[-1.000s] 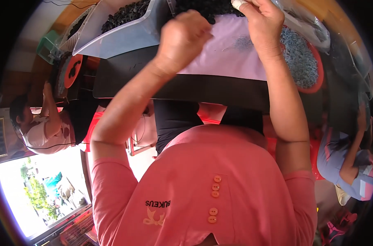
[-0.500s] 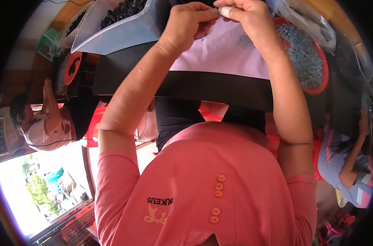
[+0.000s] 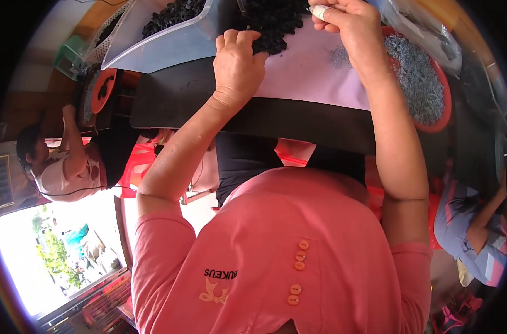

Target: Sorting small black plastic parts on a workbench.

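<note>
My left hand (image 3: pixel 239 64) is by the near left edge of a heap of small black pieces (image 3: pixel 273 25). Its fingers are bent and apart from the thumb, and I see nothing held. My right hand (image 3: pixel 348 25) is up at the far right of the pink cloth (image 3: pixel 315 72), with thumb and fingers pinched together. White tape wraps its thumb. A tiny pale tip shows at the pinch, too small to name. A small scatter of blue-grey bits (image 3: pixel 340 57) lies on the cloth beside my right wrist.
A translucent bin (image 3: pixel 164 55) of black pieces stands at the left. To the right is a red basin (image 3: pixel 447 103) full of small blue-grey pieces, with a clear plastic bag (image 3: pixel 426 33) behind it. The dark table edge (image 3: pixel 298 119) runs before me. People sit at both sides.
My left hand has come away from the right one, moving left and nearer to me, and its fingers have spread. The black heap now shows. My right hand stays pinched, slightly shifted.
</note>
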{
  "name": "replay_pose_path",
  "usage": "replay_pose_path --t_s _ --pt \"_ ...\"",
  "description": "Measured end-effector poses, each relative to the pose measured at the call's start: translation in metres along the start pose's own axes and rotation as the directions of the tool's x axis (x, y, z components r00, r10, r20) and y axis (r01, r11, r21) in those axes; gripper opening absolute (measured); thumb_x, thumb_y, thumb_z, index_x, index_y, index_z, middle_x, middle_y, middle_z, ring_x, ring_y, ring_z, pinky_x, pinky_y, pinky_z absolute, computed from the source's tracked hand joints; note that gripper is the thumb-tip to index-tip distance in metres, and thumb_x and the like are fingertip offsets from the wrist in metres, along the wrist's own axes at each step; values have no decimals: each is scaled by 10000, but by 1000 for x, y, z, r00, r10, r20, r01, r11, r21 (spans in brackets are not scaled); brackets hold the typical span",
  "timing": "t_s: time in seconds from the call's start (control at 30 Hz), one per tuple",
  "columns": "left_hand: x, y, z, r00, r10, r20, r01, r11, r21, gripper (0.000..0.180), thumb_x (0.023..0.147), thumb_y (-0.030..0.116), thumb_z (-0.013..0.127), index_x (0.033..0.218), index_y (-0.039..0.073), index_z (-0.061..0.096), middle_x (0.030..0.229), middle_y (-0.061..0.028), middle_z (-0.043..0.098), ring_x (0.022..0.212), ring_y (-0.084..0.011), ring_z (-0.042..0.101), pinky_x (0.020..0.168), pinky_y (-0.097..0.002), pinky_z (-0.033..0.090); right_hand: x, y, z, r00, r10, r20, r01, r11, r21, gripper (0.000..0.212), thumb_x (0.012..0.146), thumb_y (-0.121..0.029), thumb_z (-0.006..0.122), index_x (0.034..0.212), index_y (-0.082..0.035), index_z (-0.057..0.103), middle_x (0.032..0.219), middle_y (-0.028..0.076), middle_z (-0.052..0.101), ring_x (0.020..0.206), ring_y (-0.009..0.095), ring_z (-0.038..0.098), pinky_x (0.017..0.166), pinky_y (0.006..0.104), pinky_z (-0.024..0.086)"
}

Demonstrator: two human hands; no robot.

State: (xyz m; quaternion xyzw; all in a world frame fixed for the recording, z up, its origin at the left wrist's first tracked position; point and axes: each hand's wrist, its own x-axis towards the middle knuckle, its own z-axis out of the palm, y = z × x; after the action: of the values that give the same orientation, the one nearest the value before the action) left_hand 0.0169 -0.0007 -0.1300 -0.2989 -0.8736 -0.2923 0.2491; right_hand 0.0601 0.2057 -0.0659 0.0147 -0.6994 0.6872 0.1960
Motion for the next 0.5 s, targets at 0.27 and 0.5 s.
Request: replay_pose_path --t_s 0.27,0.5 --pt "11 -3 16 986 -47 157 2 961 275 436 716 181 744 1117 52 627 1039 -123 590 1014 -338 579 836 -422 514 -4 -5 5 998 58 -25 -61 992 -115 84 831 -36 629 893 11 661 764 45 649 696 125 591 668 259 474" --pt "26 -2 38 982 69 173 -84 993 77 311 739 156 722 1030 57 676 982 -124 610 962 -314 610 804 -403 515 4 8 -4 999 40 -32 -40 999 5 80 829 -21 629 896 17 654 773 57 650 694 127 594 653 252 478"
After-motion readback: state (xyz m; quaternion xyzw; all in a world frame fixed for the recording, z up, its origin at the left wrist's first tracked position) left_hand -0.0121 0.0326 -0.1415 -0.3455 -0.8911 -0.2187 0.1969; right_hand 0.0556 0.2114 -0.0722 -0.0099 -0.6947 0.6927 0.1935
